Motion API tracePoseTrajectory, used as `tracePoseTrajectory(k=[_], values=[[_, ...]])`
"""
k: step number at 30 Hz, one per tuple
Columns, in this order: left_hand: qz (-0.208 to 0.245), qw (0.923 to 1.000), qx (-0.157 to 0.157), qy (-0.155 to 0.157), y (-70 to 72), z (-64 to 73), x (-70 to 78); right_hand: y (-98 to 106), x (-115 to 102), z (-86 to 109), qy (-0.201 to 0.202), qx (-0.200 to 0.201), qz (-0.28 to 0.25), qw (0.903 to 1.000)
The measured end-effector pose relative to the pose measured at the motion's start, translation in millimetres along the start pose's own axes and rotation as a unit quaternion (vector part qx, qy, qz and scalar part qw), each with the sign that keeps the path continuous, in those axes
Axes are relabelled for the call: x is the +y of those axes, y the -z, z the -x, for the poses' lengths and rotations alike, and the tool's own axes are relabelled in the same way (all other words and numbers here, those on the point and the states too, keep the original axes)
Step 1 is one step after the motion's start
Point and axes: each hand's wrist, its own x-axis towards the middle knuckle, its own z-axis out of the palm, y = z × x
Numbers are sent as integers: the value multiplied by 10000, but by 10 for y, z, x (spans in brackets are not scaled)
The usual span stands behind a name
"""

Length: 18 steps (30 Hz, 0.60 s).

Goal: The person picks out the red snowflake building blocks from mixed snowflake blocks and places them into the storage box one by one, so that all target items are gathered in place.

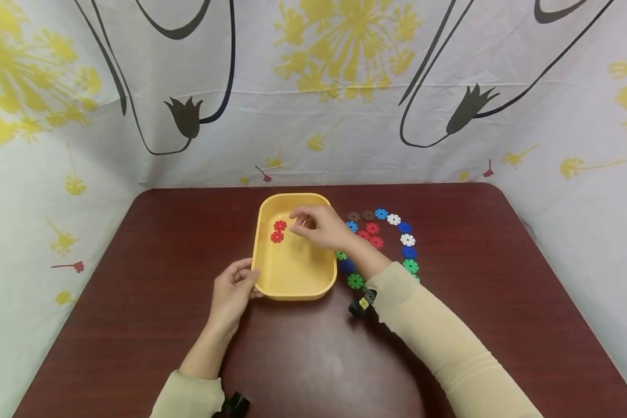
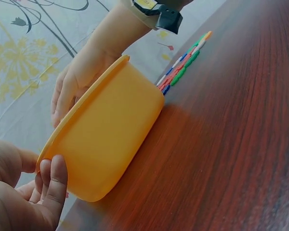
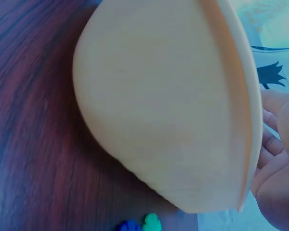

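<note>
A yellow rectangular tray (image 1: 298, 284) stands on the table, two red snowflake discs (image 1: 277, 236) lying in its left part. My left hand (image 1: 232, 290) grips the tray's near left corner, thumb at the rim and fingers against the outer wall; the left wrist view shows this hand (image 2: 29, 192) close up. Over the tray's interior hovers my right hand (image 1: 321, 226), fingers bent and thumb apart from the index finger, with nothing visible between them. In the right wrist view the tray wall (image 3: 159, 106) covers much of the picture, with the right hand (image 3: 282, 163) beyond its rim.
Right of the tray, a ring of snowflake discs in brown, white, blue and green (image 1: 410, 266) lies on the dark red table (image 1: 475, 278). Several red discs (image 1: 372, 228) sit inside the ring, and my right forearm covers part of it. A patterned cloth (image 1: 313, 157) hangs behind.
</note>
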Motion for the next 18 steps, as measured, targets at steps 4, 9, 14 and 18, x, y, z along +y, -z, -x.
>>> tracePoseTrajectory(k=[4, 9, 14, 18], values=[[-13, 10000, 1, 9, -2, -1, -2, 55, 33, 66, -71, 180, -93, 9998], [-50, 10000, -9, 6, -12, 0, -4, 193, 76, 134, -89, 429, -215, 9988], [-91, 10000, 30, 10, -9, 3, -7, 338, 149, 199, -193, 582, -210, 9979], [-141, 9999, 51, 22, -3, 6, -6, 420, 202, 256, -327, 629, -185, 9973]])
